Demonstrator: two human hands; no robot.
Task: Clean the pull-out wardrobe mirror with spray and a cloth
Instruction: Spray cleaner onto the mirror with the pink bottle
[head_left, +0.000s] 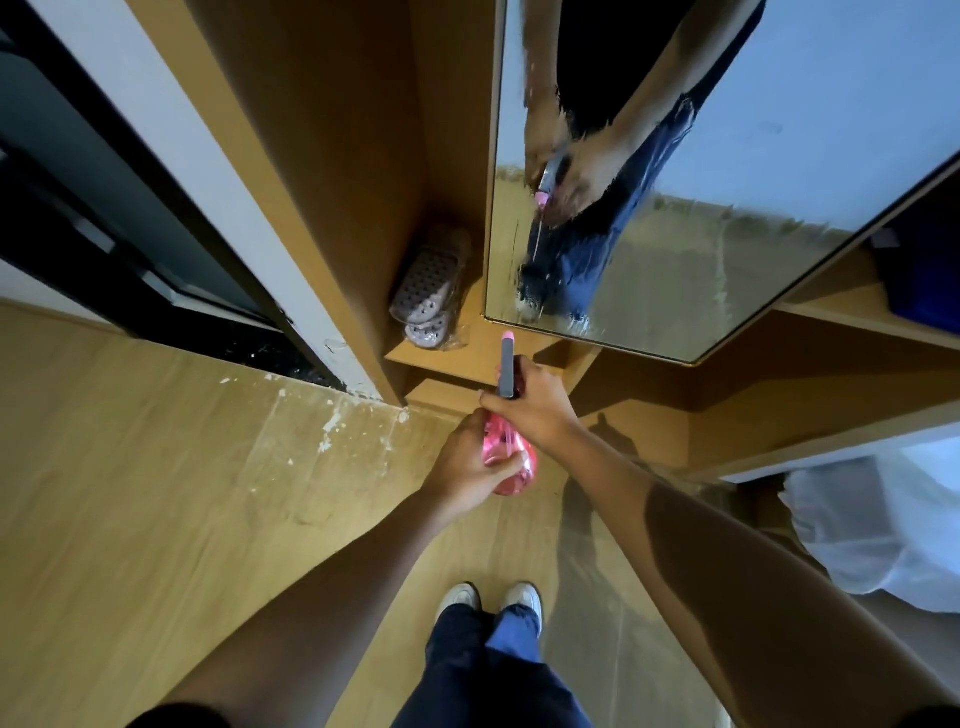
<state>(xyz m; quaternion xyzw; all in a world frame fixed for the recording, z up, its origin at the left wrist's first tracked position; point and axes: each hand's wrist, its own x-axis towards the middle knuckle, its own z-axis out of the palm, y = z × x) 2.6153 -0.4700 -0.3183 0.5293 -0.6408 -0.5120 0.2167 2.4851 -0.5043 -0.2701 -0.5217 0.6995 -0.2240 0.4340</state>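
A pink spray bottle (511, 462) with a grey head and pink nozzle is held in front of the pull-out mirror (727, 182). My left hand (467, 465) grips the pink body from the left. My right hand (535, 402) grips the grey spray head, whose nozzle points at the mirror's lower edge. The mirror's lower half is wet and streaked with spray, and it reflects my hands and the bottle. No cloth is in view.
The wooden wardrobe (332, 156) surrounds the mirror, with bagged grey slippers (428, 291) on its low shelf. A dark door frame (130, 218) stands at the left. White bedding (883, 519) lies at the right. My feet (491, 600) stand on the wooden floor.
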